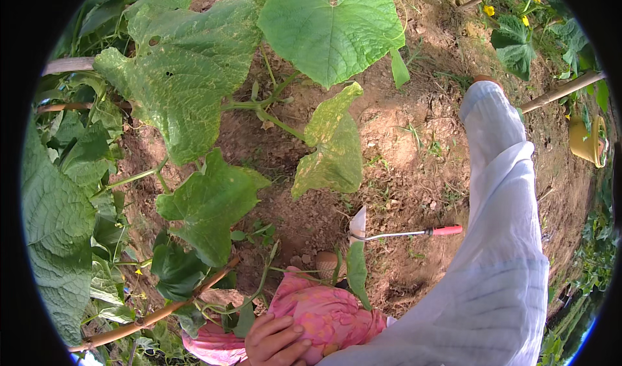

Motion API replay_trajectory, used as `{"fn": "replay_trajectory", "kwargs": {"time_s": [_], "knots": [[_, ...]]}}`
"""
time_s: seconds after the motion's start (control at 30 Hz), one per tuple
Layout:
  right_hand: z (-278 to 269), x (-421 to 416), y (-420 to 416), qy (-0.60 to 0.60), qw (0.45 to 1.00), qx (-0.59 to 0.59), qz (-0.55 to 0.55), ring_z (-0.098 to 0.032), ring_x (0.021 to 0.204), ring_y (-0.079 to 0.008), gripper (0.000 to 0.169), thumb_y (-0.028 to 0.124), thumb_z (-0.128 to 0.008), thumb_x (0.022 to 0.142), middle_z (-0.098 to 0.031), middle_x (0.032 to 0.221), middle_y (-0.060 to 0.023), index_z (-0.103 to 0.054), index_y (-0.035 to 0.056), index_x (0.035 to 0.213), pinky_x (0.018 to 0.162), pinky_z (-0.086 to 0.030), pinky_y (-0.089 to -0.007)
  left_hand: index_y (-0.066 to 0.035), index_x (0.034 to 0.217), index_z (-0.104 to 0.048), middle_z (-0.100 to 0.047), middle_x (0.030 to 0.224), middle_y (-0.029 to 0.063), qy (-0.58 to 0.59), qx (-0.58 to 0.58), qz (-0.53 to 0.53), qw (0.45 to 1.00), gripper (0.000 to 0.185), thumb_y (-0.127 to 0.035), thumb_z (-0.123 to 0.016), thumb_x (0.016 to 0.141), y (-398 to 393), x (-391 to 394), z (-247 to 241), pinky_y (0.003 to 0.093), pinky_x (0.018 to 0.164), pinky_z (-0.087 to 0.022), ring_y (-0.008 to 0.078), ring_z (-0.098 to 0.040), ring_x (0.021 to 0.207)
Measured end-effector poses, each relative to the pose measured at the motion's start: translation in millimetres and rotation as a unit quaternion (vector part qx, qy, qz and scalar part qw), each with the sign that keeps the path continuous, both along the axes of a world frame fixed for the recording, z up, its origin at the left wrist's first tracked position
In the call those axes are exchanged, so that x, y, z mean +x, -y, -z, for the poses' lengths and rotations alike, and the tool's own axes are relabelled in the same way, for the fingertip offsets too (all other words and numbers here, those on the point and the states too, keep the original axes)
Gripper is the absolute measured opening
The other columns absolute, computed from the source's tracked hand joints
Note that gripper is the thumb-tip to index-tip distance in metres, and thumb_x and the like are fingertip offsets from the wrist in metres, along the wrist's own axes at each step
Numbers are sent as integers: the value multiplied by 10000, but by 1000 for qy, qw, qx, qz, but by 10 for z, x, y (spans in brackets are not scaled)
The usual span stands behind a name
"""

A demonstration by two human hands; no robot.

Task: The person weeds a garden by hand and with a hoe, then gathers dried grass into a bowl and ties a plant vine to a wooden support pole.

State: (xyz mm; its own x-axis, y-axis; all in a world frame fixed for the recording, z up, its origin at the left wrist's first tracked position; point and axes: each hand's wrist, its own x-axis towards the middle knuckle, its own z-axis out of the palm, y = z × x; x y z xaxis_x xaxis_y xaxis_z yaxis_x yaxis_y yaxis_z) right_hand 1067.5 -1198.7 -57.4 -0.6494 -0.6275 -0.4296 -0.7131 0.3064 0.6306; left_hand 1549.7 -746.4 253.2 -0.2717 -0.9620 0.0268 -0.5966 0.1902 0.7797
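Observation:
My left hand (277,339) rests on my knee, on pink patterned cloth (328,315), with nothing in it. My right arm, in a loose white sleeve (500,205), reaches up the right side of the view. Only a sliver of my right hand (487,79) shows past the cuff, over bare soil; its fingers are hidden. Between the arms lies a hand hoe with a red handle (447,230), a thin metal neck and a flat pale blade (358,222) on the soil. Broad cucumber-like vine leaves (333,28) spread above, some yellowed and holed (335,147).
Wooden sticks (160,312) cross the vines at lower left, and another pole (561,93) stands at right. A yellow container (585,140) sits at the far right. Vines with yellow flowers (489,10) grow at upper right. A tan textured shoe (328,265) shows beside my knee.

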Motion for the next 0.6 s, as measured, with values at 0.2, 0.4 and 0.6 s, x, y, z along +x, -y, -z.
{"fn": "replay_trajectory", "kwargs": {"time_s": [0.2,0.4,0.6], "knots": [[-156,-22,8,-22,997,-40,65,-506,1153,-287,341,257,-516,863,-559,1235,-74,-598,161,1179,919,-320,-550,-51,983,-625,-602,1026,156,-30,-9,-18,999,251,-198,-543,797,31,10,27,502,863,-459,370,-583,979],[-286,167,-157,-16,999,-43,11,-501,1155,-303,318,251,-493,881,-555,1243,-80,-608,182,1170,925,-298,-574,-56,992,-623,-598,1039,150,-39,-17,-19,999,256,-151,-553,764,87,-4,25,506,869,-456,369,-581,983],[-626,434,-150,74,963,11,-259,-633,882,-275,256,257,-524,850,-663,991,-90,-672,99,986,778,-493,-380,-62,1007,-616,-592,1047,149,-51,-18,-11,998,265,-155,-556,766,76,19,31,517,878,-448,371,-578,989]]}}
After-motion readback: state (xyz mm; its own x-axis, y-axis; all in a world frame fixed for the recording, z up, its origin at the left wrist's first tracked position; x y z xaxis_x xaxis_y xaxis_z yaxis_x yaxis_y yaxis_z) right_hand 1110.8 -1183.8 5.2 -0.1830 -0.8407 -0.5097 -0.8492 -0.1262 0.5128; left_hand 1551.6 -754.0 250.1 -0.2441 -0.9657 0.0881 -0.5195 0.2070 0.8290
